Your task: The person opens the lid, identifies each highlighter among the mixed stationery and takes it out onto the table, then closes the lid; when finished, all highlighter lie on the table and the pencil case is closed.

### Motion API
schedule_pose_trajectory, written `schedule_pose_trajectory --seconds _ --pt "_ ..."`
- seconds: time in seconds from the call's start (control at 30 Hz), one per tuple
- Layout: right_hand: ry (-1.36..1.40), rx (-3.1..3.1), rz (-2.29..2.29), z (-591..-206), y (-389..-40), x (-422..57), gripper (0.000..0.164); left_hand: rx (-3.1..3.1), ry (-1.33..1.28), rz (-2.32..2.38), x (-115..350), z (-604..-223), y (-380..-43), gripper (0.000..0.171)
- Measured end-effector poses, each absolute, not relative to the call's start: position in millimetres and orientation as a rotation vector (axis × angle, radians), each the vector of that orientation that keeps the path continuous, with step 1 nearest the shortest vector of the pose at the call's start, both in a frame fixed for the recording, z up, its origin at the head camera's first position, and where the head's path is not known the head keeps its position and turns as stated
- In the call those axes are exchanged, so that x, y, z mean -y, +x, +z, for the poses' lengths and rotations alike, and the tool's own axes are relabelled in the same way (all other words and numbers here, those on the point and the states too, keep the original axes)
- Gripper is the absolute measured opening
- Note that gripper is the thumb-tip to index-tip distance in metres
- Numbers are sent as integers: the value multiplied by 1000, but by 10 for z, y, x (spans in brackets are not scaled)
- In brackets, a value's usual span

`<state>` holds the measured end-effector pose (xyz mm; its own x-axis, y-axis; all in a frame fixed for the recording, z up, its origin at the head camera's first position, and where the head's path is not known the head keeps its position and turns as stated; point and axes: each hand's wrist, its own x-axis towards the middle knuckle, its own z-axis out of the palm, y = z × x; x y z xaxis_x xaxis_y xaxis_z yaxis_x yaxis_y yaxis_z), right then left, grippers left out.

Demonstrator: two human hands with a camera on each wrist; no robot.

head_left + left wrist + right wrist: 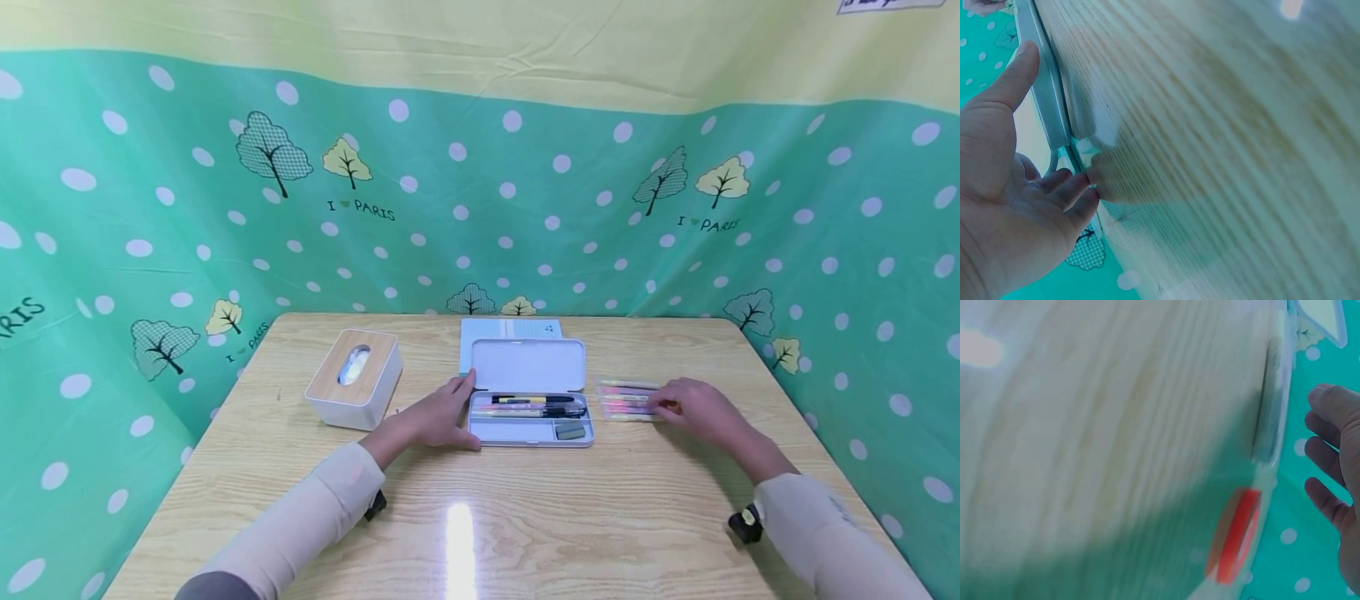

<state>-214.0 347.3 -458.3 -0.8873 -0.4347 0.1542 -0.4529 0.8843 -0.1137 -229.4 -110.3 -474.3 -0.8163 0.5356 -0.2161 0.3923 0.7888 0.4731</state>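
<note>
An open white pencil case (510,432) lies mid-table with its lid raised. Several pens (536,410) lie in its long compartment, and a grey block like an eraser (570,430) sits in the front right one. My left hand (435,417) rests at the case's left end, thumb by the front corner and fingers reaching toward the lid. My right hand (701,410) is over the right end of a clear pack of coloured pens (621,401). In the right wrist view, its fingers appear empty, and a small orange-red object (1238,537) sits near the pack.
A tissue box (352,375) with a wooden top stands at the left. Behind the pencil case lies a light blue booklet (510,328). A green dotted curtain (480,183) borders the wooden table (570,517) at the back and sides.
</note>
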Motion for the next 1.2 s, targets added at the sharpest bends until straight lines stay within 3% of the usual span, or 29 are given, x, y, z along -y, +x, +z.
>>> schedule_pose_trajectory --seconds 0.43,1.2 --pt "739 2990 248 -4458 -2262 -3027 21 -2659 726 589 1101 -4740 -2282 128" --pt "961 3030 364 -4454 -2413 -2248 23 -2651 718 599 1093 -4732 -2272 127"
